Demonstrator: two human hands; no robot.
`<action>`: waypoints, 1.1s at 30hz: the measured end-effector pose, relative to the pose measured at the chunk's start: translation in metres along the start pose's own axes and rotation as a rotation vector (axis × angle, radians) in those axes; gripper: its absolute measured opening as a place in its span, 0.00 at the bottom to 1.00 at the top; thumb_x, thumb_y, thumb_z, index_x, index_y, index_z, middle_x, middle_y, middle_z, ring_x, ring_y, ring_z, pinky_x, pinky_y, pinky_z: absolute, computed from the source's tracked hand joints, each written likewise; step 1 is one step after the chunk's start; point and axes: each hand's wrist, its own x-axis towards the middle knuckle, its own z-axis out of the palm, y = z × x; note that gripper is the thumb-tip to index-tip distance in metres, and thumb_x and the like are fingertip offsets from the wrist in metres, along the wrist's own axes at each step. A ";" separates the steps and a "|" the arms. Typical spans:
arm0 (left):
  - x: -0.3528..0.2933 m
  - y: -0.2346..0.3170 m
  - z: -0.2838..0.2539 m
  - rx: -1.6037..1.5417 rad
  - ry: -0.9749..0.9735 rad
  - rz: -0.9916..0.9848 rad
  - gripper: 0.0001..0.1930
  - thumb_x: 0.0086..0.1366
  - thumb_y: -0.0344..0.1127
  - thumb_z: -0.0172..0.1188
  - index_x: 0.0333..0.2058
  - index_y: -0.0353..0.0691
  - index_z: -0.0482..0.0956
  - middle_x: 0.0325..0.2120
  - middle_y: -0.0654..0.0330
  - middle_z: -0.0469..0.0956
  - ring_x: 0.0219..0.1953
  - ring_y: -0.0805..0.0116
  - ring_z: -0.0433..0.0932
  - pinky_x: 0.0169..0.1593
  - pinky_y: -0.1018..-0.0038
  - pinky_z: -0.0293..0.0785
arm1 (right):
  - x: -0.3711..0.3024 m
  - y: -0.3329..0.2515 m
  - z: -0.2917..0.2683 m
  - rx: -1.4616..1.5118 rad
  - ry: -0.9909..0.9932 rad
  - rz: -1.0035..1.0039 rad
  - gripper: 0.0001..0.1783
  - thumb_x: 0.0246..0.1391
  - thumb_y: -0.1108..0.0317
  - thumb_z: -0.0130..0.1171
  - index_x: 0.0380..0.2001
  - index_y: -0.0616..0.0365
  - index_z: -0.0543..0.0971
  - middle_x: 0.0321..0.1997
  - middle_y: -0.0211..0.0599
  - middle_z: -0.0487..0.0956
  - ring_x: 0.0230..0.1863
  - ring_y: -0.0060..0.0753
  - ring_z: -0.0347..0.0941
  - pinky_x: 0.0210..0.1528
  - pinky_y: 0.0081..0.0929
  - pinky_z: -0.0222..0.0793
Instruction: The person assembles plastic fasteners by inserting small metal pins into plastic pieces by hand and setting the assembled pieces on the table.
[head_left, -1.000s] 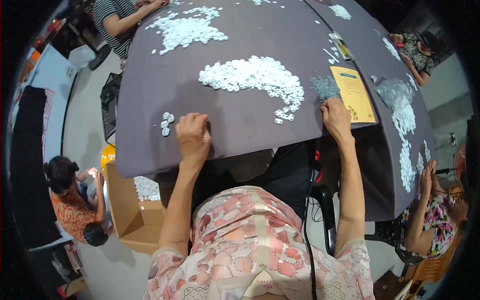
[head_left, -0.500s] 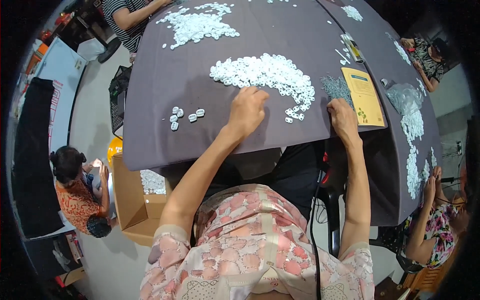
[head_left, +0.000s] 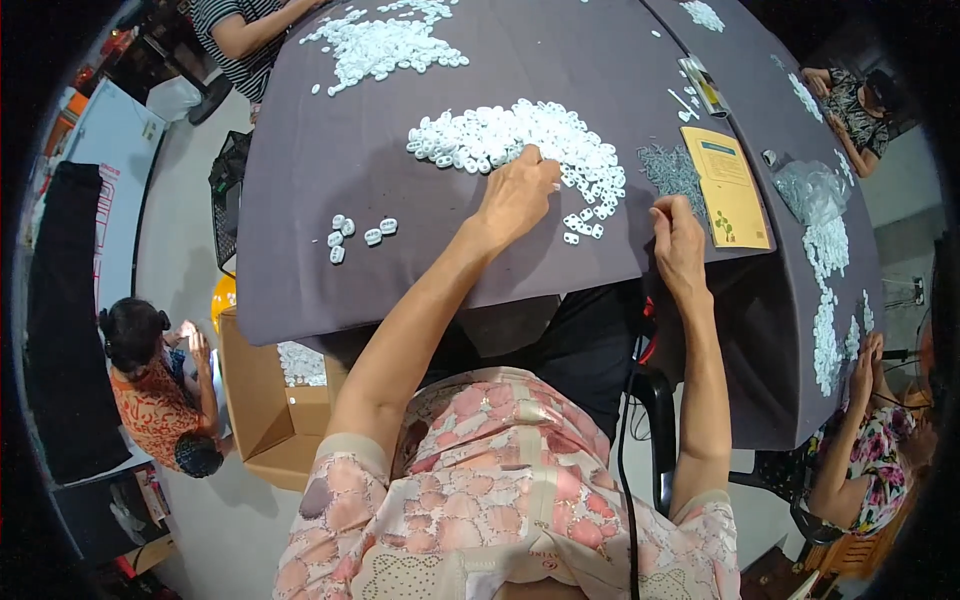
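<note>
The shirt (head_left: 470,520) was cut off by the lower edge. Left of it stood a carton (head_left: 262,440), its inside partly hidden by the arm and the table (head_left: 420,280).

The right hand (head_left: 680,235) was just above the table's near edge, fingers curled inward; whether anything was pinched in them I cannot tell. Near its fingertips was a heap of thin grey bits (head_left: 668,170), too fine to make out singly, beside a yellow booklet (head_left: 735,190).

Small white pieces (head_left: 362,235) stood apart on the left, dark marks on their faces too small to read.

The left hand (head_left: 520,192) reached the near side of the main heap (head_left: 475,140), in the middle of the table. Its fingers were bent and close together, their tips hidden, so I cannot tell if they held a piece. The heap was of small, white, rounded pieces, many with dark holes; a few lay loose at its lower right.

Farther off lay another white heap (head_left: 385,52), and a person in stripes (head_left: 245,35), cut off above.
</note>
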 end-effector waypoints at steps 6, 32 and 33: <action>-0.033 0.003 -0.023 -0.995 -0.044 -0.466 0.03 0.58 0.26 0.57 0.31 0.34 0.74 0.21 0.62 0.72 0.20 0.74 0.71 0.21 0.79 0.64 | 0.003 -0.063 0.024 0.354 -0.099 0.082 0.03 0.53 0.75 0.52 0.31 0.64 0.72 0.26 0.42 0.74 0.26 0.33 0.71 0.31 0.27 0.66; -0.119 0.003 -0.049 -1.295 0.221 -0.524 0.10 0.60 0.22 0.54 0.41 0.32 0.75 0.28 0.55 0.79 0.26 0.72 0.79 0.27 0.80 0.78 | -0.018 -0.124 0.106 0.968 -0.337 0.268 0.04 0.55 0.74 0.53 0.32 0.63 0.74 0.24 0.26 0.74 0.25 0.12 0.68 0.26 0.13 0.65; -0.119 0.005 -0.049 -1.239 0.201 -0.498 0.10 0.61 0.22 0.54 0.42 0.32 0.75 0.28 0.56 0.79 0.26 0.73 0.79 0.28 0.81 0.77 | -0.017 -0.122 0.106 1.013 -0.357 0.323 0.04 0.55 0.74 0.53 0.32 0.64 0.74 0.24 0.26 0.74 0.25 0.12 0.68 0.26 0.13 0.65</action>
